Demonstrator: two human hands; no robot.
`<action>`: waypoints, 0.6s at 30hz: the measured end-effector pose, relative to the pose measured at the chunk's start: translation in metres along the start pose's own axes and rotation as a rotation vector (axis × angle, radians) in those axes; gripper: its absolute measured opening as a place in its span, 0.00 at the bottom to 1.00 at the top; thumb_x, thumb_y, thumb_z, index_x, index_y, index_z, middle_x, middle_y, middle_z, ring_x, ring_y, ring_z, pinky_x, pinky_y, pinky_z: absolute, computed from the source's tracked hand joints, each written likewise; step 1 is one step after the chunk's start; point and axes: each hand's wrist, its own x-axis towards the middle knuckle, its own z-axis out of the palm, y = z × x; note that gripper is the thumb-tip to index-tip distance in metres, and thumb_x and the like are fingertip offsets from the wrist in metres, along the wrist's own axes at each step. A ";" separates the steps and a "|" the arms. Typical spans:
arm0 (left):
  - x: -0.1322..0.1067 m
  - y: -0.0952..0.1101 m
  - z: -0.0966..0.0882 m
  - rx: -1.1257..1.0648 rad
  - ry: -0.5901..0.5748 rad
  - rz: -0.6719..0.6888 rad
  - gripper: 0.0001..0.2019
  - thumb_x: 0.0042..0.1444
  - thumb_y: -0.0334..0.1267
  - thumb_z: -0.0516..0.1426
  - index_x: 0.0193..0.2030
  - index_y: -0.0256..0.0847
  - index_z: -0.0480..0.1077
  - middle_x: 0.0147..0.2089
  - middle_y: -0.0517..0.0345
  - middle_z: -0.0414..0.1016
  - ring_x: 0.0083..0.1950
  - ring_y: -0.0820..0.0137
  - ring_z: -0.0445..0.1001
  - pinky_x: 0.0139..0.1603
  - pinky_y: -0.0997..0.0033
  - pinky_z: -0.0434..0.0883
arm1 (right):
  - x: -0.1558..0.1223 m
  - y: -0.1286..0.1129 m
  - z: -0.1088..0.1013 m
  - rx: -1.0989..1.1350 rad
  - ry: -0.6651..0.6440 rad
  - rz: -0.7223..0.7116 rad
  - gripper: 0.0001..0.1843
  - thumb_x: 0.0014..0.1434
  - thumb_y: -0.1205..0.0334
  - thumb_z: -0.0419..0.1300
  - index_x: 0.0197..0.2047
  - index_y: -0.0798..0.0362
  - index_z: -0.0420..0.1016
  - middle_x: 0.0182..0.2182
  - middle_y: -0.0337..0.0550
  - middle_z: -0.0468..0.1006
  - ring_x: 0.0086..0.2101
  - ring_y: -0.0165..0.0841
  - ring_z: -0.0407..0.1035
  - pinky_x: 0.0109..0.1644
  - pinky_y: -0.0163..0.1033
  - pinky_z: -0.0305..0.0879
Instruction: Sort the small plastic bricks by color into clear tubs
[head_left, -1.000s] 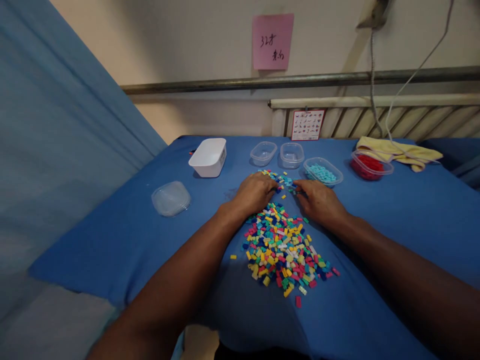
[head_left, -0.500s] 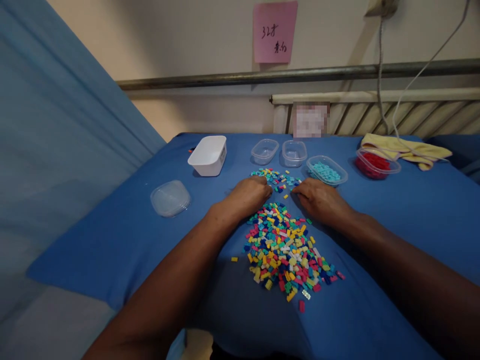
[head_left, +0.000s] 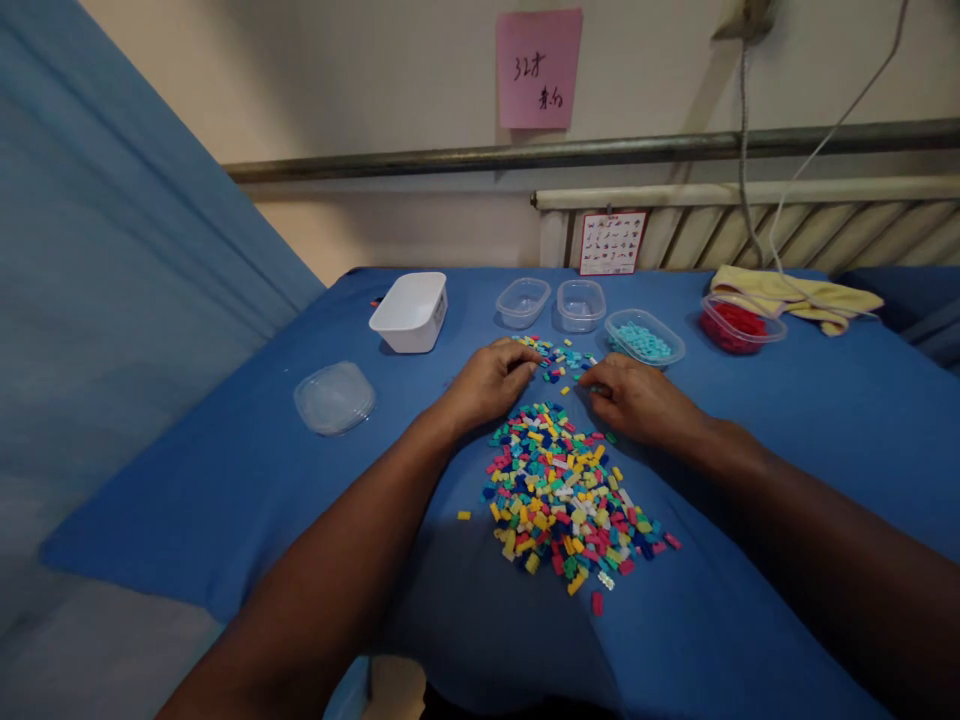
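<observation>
A large pile of small toy building bricks (head_left: 559, 490) in mixed colours lies on the blue cloth before me. Beyond it is a smaller scatter of bricks (head_left: 559, 355), mostly light blue, with yellow, pink and dark blue. My left hand (head_left: 495, 378) rests at the left side of this scatter, its fingers reaching to the bricks and the thumb held apart. On the opposite side, my right hand (head_left: 634, 395) has its fingers bent together, fingertips down at the bricks; whatever they pinch is too small to make out. A clear tub of light-blue bricks (head_left: 643, 342) stands just behind it.
Two clear tubs, a left one (head_left: 523, 303) and a right one (head_left: 580, 305), stand at the back. Left of them are a white box (head_left: 409, 312) and clear lids (head_left: 334, 398). A tub of red bricks (head_left: 739, 325) sits by a yellow cloth (head_left: 795, 295). A curtain (head_left: 135, 250) hangs left.
My left hand's thumb and fingers have spread apart over the far scatter. The right hand stays beside it with small finger movements. The view has shifted slightly.
</observation>
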 end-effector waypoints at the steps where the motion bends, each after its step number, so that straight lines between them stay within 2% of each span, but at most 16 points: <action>1: -0.001 0.001 0.003 -0.166 0.022 -0.081 0.10 0.68 0.39 0.61 0.49 0.39 0.82 0.42 0.53 0.82 0.41 0.66 0.80 0.49 0.64 0.78 | 0.000 -0.004 0.001 0.101 0.033 -0.001 0.15 0.63 0.69 0.63 0.50 0.54 0.87 0.42 0.50 0.84 0.40 0.41 0.79 0.47 0.44 0.75; 3: -0.002 0.006 0.010 -0.464 0.036 -0.231 0.11 0.66 0.42 0.65 0.49 0.37 0.82 0.36 0.56 0.81 0.34 0.71 0.78 0.42 0.68 0.77 | 0.001 -0.013 0.004 0.328 0.105 0.022 0.10 0.64 0.66 0.64 0.46 0.52 0.87 0.39 0.46 0.83 0.35 0.37 0.77 0.42 0.42 0.74; 5: -0.004 0.014 0.017 -0.660 0.034 -0.310 0.13 0.62 0.43 0.69 0.48 0.36 0.82 0.35 0.57 0.82 0.33 0.74 0.78 0.42 0.70 0.76 | 0.002 -0.024 0.009 0.543 0.170 0.071 0.06 0.65 0.62 0.66 0.43 0.50 0.85 0.37 0.44 0.83 0.33 0.35 0.77 0.38 0.41 0.73; 7: -0.006 0.020 0.023 -0.764 0.033 -0.336 0.14 0.58 0.42 0.72 0.46 0.36 0.82 0.36 0.57 0.83 0.33 0.75 0.78 0.42 0.71 0.76 | 0.004 -0.033 0.015 0.742 0.207 0.115 0.07 0.65 0.57 0.68 0.44 0.49 0.84 0.37 0.43 0.84 0.34 0.36 0.78 0.38 0.42 0.74; 10: -0.009 0.026 0.029 -0.798 0.042 -0.338 0.14 0.56 0.42 0.73 0.45 0.36 0.83 0.39 0.55 0.85 0.34 0.75 0.78 0.42 0.73 0.75 | 0.005 -0.041 0.023 0.929 0.224 0.157 0.12 0.62 0.55 0.72 0.47 0.49 0.83 0.38 0.43 0.85 0.37 0.37 0.80 0.42 0.43 0.77; 14: -0.011 0.028 0.033 -0.743 0.071 -0.308 0.11 0.56 0.39 0.71 0.44 0.37 0.84 0.40 0.56 0.85 0.35 0.75 0.78 0.43 0.73 0.76 | 0.004 -0.038 0.028 0.911 0.267 0.185 0.12 0.63 0.56 0.72 0.48 0.49 0.82 0.38 0.42 0.85 0.36 0.35 0.80 0.42 0.42 0.78; 18: -0.012 0.028 0.033 -0.700 0.052 -0.279 0.11 0.55 0.36 0.70 0.45 0.37 0.85 0.42 0.55 0.87 0.37 0.73 0.80 0.44 0.71 0.77 | 0.003 -0.034 0.030 0.812 0.310 0.159 0.10 0.64 0.58 0.70 0.48 0.49 0.82 0.40 0.43 0.85 0.38 0.36 0.80 0.44 0.44 0.79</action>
